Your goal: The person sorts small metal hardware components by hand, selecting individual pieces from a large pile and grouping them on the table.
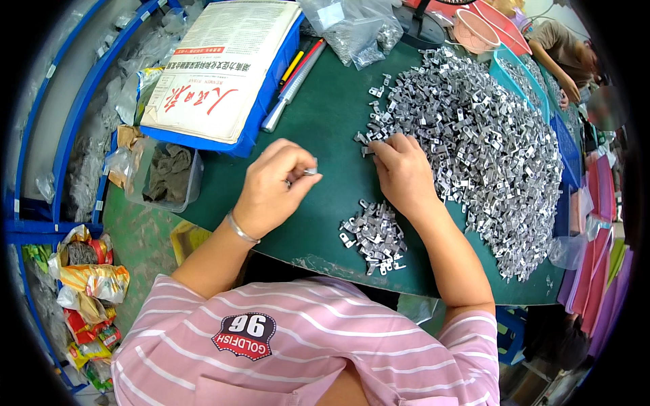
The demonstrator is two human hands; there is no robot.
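Note:
My left hand (pixel 274 184), with a bracelet on its wrist, is closed over the green table. Between its thumb and fingertips sits a small metal bracket (pixel 311 172). My right hand (pixel 406 170) reaches to the left edge of a large heap of small silver metal brackets (pixel 501 155). Its fingers are bent together, pinching a bracket (pixel 366 150) at their tips; the thumb is partly hidden. A smaller pile of the same brackets (pixel 374 237) lies between my forearms, close to the table's front edge.
A blue tray (pixel 252 128) bearing newspapers stands at the back left, beside pens (pixel 292 68). Left of the table is a clear tub (pixel 196 177) with a dark cloth. Plastic bags (pixel 352 30), baskets (pixel 476 30) and another person (pixel 563 54) are farther back.

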